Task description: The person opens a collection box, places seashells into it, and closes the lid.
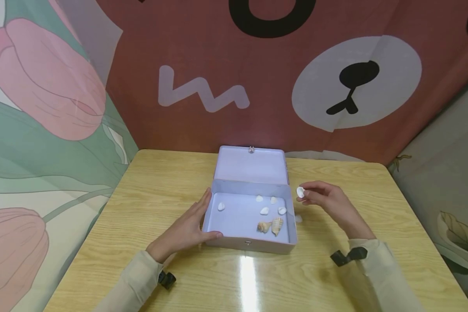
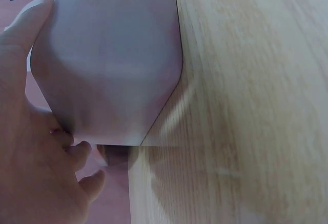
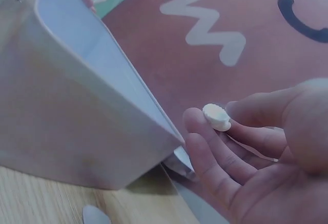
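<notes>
An open pale lilac box [image 1: 250, 245] stands on the table with its lid [image 1: 251, 164] tipped back. My left hand [image 1: 187, 227] holds the box at its left side, thumb over the front rim and fingers along the left edge. Right of the box, my right hand [image 1: 329, 203] pinches a small white seashell [image 3: 217, 117] between thumb and fingertips, clear of the box wall. Inside the box lie several white seashells [image 1: 264, 211], one of them apart at the left, and two brownish spiral shells [image 1: 277, 226] near the front right.
A white piece [image 1: 298, 219], likely another shell, lies on the wooden table [image 1: 171, 173] close against the box's right side. Behind the table hangs a printed cloth [image 1: 203, 130], with more printed cloth at both sides. A metal clasp [image 1: 251, 150] sits on the lid's edge.
</notes>
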The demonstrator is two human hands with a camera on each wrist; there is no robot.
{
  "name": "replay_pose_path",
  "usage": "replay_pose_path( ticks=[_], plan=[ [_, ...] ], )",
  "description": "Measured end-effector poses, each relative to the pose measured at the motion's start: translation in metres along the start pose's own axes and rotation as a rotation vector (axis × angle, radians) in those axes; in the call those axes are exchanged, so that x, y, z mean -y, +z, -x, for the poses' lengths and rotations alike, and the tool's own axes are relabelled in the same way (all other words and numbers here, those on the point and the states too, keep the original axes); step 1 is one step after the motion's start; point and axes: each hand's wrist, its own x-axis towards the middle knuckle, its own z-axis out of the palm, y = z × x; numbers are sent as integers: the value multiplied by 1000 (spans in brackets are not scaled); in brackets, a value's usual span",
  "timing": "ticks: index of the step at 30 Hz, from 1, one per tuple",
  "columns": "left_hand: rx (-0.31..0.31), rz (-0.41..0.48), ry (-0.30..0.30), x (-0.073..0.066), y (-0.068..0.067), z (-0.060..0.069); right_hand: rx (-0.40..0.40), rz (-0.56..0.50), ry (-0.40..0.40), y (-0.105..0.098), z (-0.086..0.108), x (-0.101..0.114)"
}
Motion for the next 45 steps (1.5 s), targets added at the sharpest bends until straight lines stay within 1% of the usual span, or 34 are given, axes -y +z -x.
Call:
replay_pose_path(
  ticks=[7, 13, 18, 24, 36, 39, 45],
  plan=[
    [3, 6, 0, 0, 0, 0, 44, 46, 1, 11, 1, 8],
    [3, 5, -6, 1, 1, 0, 56, 75, 14, 18, 3, 17],
    [2, 5, -9, 1, 2, 1, 60, 94, 20, 21, 3, 22],
    [5, 5, -12, 1, 2, 2, 76, 111, 8, 22, 2, 25],
    [-1, 7, -9, 2, 4, 1, 142, 137, 2, 30, -3, 31],
    [3, 5, -10, 1, 3, 1, 156, 139, -10, 31, -3, 33],
    [8, 6, -16, 1, 1, 1, 181, 105, -52, 33, -5, 34]
  ],
)
